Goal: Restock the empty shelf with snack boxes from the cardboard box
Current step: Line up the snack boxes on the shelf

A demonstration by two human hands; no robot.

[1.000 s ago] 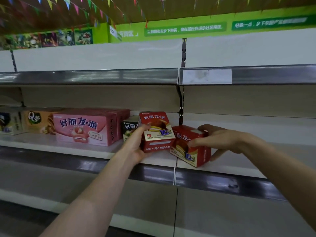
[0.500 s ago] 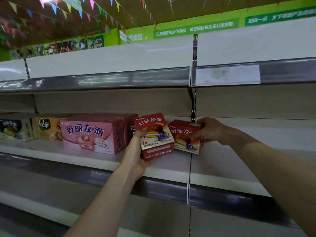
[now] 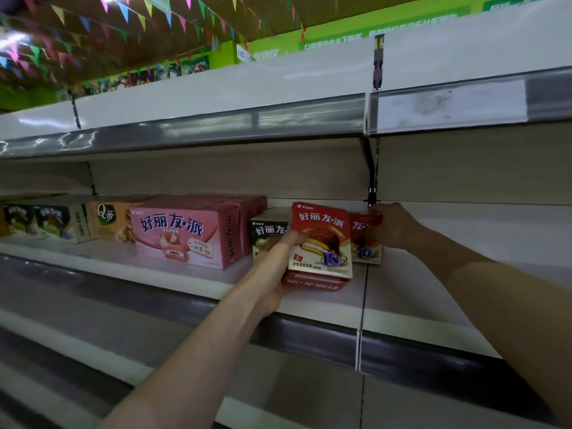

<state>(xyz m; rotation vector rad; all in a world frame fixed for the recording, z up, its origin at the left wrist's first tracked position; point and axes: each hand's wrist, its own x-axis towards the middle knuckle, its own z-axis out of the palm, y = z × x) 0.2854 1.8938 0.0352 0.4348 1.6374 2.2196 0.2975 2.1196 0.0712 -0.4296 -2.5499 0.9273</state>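
My left hand grips a red snack box from its left side, holding it upright just above the white shelf. Behind it and to the right, a second red snack box stands near the shelf's back wall, with my right hand closed over its top right corner. A dark green snack box sits right beside my left thumb. The cardboard box is out of view.
Left of the green box the shelf holds large pink boxes, an orange Q box and pale green boxes. The upper shelf overhangs close above. The shelf to the right of my right hand holds nothing.
My right hand has pushed the second red box back toward the shelf wall and stood it upright. The box in my left hand has come upright and closer to the green box.
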